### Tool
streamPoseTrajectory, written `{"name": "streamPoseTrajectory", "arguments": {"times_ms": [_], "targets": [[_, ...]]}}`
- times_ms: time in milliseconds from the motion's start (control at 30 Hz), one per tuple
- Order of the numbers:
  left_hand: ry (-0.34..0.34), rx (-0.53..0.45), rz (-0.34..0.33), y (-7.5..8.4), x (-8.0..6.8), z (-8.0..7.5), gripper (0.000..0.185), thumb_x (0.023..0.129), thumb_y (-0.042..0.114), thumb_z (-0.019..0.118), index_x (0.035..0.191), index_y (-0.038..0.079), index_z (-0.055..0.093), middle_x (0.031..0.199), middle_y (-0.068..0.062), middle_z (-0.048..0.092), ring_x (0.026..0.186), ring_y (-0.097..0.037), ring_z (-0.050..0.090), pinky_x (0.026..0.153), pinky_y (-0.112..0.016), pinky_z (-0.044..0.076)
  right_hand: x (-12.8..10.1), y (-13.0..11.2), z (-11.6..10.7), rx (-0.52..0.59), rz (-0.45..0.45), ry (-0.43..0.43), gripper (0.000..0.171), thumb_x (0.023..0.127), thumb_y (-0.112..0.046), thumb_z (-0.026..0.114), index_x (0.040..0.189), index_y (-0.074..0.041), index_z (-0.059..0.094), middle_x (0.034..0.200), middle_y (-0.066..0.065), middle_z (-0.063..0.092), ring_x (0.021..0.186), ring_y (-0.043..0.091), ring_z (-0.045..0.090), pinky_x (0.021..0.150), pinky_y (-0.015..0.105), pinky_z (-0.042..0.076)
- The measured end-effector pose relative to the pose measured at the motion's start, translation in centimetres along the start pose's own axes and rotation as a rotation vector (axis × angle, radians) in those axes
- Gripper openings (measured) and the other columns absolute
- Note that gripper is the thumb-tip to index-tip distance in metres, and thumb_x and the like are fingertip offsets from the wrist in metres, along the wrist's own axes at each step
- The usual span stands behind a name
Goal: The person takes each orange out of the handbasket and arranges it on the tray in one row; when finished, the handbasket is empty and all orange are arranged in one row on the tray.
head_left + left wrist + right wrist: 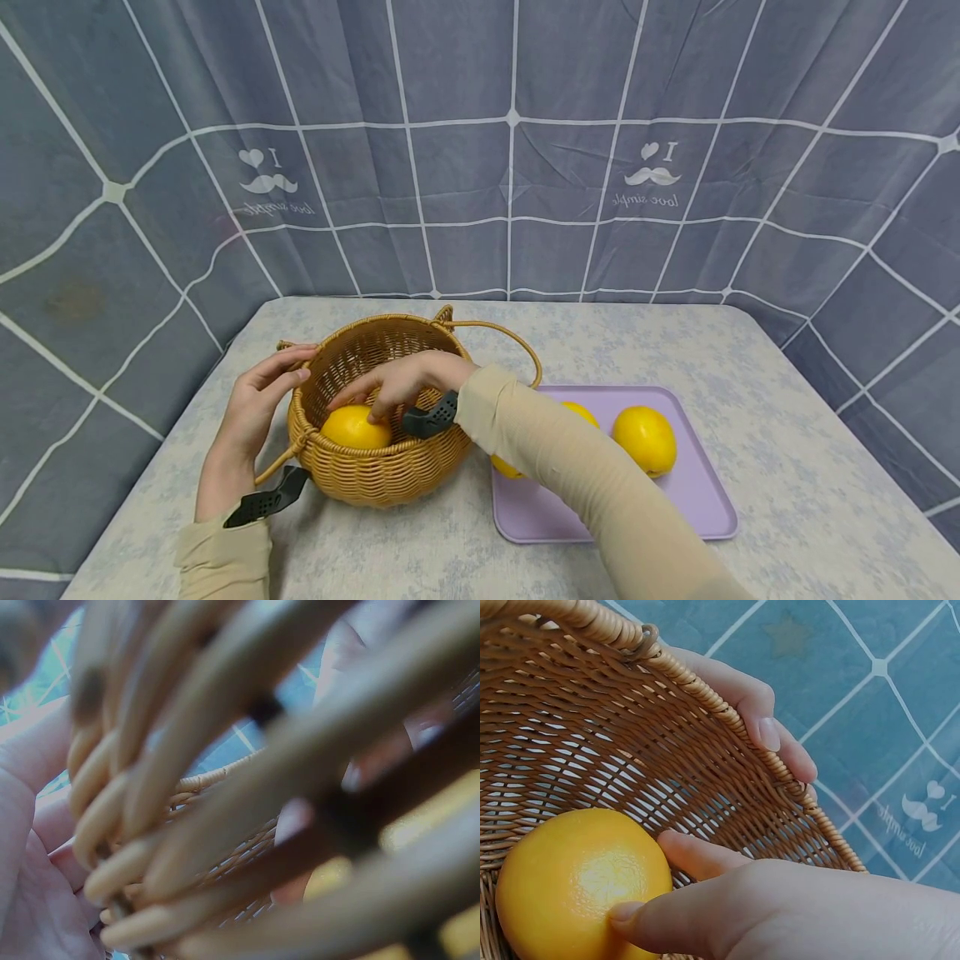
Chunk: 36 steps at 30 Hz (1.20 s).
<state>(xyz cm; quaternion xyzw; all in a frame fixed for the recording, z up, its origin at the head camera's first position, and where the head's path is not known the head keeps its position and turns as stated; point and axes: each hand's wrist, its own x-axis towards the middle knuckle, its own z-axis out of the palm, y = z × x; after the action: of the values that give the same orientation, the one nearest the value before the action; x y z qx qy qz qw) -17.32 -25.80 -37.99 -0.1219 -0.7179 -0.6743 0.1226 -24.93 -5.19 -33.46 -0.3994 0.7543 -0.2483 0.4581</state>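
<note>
A round wicker basket (382,482) with thin looped handles stands on the left of the table. My left hand (251,404) holds its left rim, fingers over the edge, as the right wrist view also shows. Inside the basket, my right hand (411,379) has its thumb and fingers around a yellow citrus fruit (356,428). In the right wrist view the thumb presses the fruit's dimpled, shiny skin (577,877) and the index finger lies along its far side. Blurred wicker strands (225,847) fill most of the left wrist view.
A lilac tray (705,492) lies right of the basket, under my right forearm. On it sit a yellow fruit (645,441) at the right and others partly hidden by the sleeve (570,458). A basket handle (517,337) arches toward the tray. A grey-blue checked curtain (465,167) hangs behind the table.
</note>
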Motion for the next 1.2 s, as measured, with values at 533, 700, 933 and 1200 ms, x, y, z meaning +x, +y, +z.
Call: {"name": "streamPoseTrajectory", "arguments": {"times_ms": [533, 700, 933, 1200], "targets": [[0.009, 0.017, 0.001, -0.15, 0.03, -0.01, 0.03, 0.094, 0.012, 0.058, 0.121, 0.0, 0.061, 0.118, 0.011, 0.058, 0.122, -0.009, 0.039, 0.089, -0.014, 0.038, -0.12, 0.23, -0.15, -0.043, -0.016, 0.093, 0.057, 0.082, 0.001, 0.06, 0.134, -0.018, 0.047, 0.139, -0.005, 0.042, 0.119, 0.004, 0.041, 0.088, 0.019, 0.041], [0.007, 0.019, -0.001, -0.1, 0.01, -0.01, 0.03, 0.094, 0.013, 0.058, 0.121, 0.0, 0.061, 0.118, 0.011, 0.058, 0.121, -0.009, 0.039, 0.089, -0.014, 0.038, -0.04, 0.18, -0.14, -0.016, -0.001, 0.047, 0.06, 0.086, 0.002, 0.055, 0.139, -0.023, 0.043, 0.137, -0.003, 0.042, 0.108, 0.009, 0.045, 0.075, 0.025, 0.049], [0.011, 0.032, -0.013, -0.02, -0.06, -0.04, 0.031, 0.094, 0.014, 0.059, 0.121, 0.0, 0.061, 0.119, 0.01, 0.057, 0.122, -0.008, 0.039, 0.089, -0.013, 0.037, 0.0, 0.19, 0.02, 0.026, 0.036, 0.045, 0.061, 0.087, 0.004, 0.052, 0.139, -0.026, 0.044, 0.127, -0.004, 0.045, 0.095, 0.012, 0.049, 0.067, 0.026, 0.049], [0.011, 0.045, -0.006, -0.05, -0.1, 0.0, 0.031, 0.094, 0.014, 0.058, 0.121, 0.0, 0.061, 0.119, 0.011, 0.057, 0.122, -0.007, 0.039, 0.089, -0.014, 0.038, 0.1, 0.18, 0.38, 0.203, 0.073, 0.048, 0.056, 0.087, 0.009, 0.046, 0.135, -0.019, 0.04, 0.125, 0.003, 0.041, 0.09, 0.015, 0.047, 0.067, 0.027, 0.048]]}}
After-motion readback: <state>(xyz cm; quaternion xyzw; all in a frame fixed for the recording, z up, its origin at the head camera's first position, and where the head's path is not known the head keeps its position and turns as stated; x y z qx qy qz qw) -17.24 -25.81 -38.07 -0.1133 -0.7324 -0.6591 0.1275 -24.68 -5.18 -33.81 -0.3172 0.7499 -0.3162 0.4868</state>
